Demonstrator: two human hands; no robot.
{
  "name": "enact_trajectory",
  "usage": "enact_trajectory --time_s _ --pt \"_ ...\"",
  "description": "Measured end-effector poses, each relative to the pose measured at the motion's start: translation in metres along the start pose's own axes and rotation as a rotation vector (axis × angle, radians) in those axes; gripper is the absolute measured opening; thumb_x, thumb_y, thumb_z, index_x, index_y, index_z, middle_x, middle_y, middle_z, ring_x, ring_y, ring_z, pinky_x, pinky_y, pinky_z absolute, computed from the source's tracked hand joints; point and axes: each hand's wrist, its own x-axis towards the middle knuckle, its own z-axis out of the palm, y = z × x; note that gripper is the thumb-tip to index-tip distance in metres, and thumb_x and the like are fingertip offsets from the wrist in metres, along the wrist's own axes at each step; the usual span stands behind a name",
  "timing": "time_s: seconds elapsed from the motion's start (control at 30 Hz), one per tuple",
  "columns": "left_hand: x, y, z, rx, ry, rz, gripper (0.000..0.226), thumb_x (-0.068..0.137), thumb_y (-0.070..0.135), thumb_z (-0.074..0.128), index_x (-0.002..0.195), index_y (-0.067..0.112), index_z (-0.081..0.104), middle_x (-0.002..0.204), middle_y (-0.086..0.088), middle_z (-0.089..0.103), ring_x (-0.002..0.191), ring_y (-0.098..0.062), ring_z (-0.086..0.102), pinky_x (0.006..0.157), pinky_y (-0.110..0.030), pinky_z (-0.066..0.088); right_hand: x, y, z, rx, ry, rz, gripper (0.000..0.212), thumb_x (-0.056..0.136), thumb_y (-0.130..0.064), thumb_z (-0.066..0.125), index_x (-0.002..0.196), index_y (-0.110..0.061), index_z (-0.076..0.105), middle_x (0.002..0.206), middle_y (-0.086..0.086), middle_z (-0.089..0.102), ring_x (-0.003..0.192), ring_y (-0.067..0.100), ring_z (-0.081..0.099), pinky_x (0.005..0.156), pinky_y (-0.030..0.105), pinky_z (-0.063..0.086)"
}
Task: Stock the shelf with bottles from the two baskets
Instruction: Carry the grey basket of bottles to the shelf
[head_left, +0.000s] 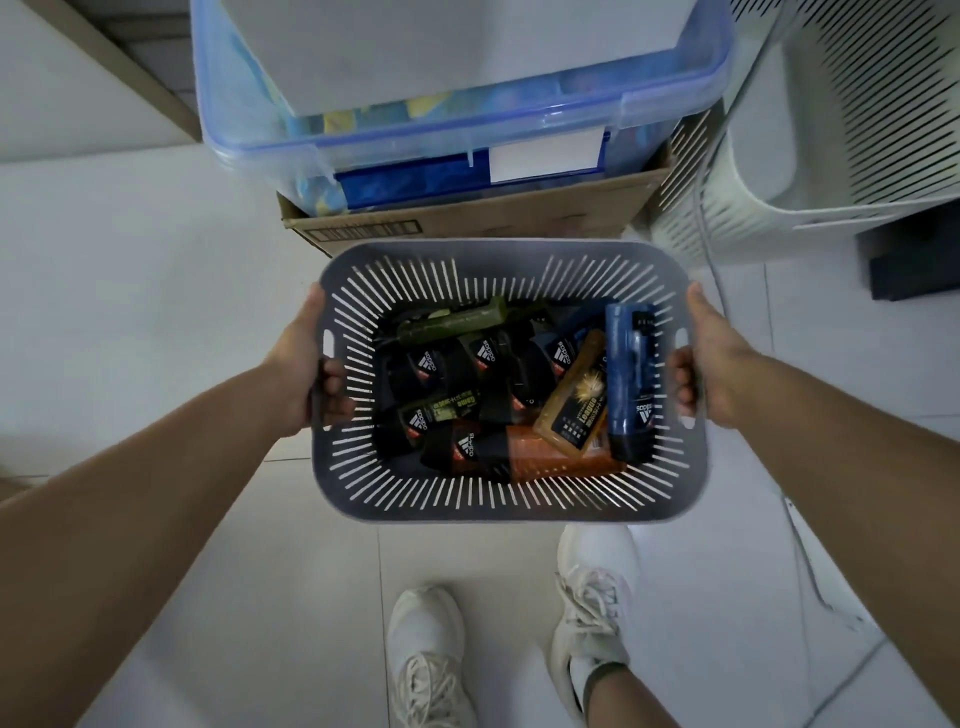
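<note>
Head view, looking straight down. Both arms are reaching forward and holding a grey slatted basket (509, 512) above the tiled floor (156, 234).

The left hand (304, 364) is gripping the basket's left handle, with its fingers (332, 387) curling through the slot to the inside wall. The right hand (714, 364) is gripping the right handle the same way, fingers (683, 387) hooking inward. Both are closed tight on the rim.

The bottles are lying loose in the basket bottom. A blue bottle (629, 384) is lying along the right wall, and an amber bottle (576, 405) is leaning just beside it on the left. An olive-green bottle (452, 322) is lying across the far side. Several black bottles (431, 364) are filling the left and middle, touching one another.

Far of the basket, a clear bin with a blue rim (467, 135) is sitting in a cardboard box (519, 218). A white slatted basket (779, 208) is standing at far right; its contents are not showing. Two white sneakers (426, 654) are standing on the near floor.
</note>
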Motion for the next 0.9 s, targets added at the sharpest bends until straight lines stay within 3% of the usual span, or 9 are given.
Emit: enact_trajectory --time_s 0.17,0.43,0.73,0.9 --pt "-0.054 0.016 0.001 0.124 -0.023 -0.008 0.075 0.076 0.087 0.034 0.057 0.015 0.034 0.048 -0.002 0.032 0.039 -0.020 0.037 0.049 -0.028 0.045 -0.042 0.015 -0.028 0.055 0.002 0.083 0.069 0.080 -0.084 0.029 0.060 -0.019 0.036 0.054 0.001 0.033 0.048 0.016 0.027 0.051 0.027 0.027" --pt "-0.159 0.029 -0.002 0.172 -0.063 0.081 0.075 0.074 0.089 0.034 0.060 0.015 0.034 0.049 -0.003 0.031 0.044 -0.020 0.036 0.057 -0.032 0.044 -0.147 0.015 -0.086 0.121 0.048 0.040 0.067 0.081 -0.083 0.030 0.058 -0.020 0.034 0.053 0.001 0.033 0.047 0.016 0.028 0.051 0.026 0.029" --pt "-0.336 0.048 -0.028 0.179 -0.155 0.242 0.072 0.076 0.086 0.037 0.060 0.016 0.031 0.046 -0.002 0.030 0.041 -0.020 0.034 0.045 -0.029 0.045 -0.327 -0.004 -0.177 0.167 0.168 -0.043 0.066 0.081 -0.081 0.034 0.059 -0.019 0.033 0.051 0.000 0.031 0.044 0.017 0.026 0.047 0.029 0.027" --pt "-0.462 0.065 -0.044 0.234 -0.201 0.417 0.068 0.083 0.080 0.034 0.059 0.016 0.032 0.044 -0.003 0.032 0.039 -0.019 0.035 0.038 -0.024 0.039 -0.439 0.019 -0.240 0.348 0.152 -0.061 0.066 0.077 -0.081 0.043 0.057 -0.019 0.035 0.043 -0.002 0.030 0.043 0.014 0.022 0.037 0.019 0.022"
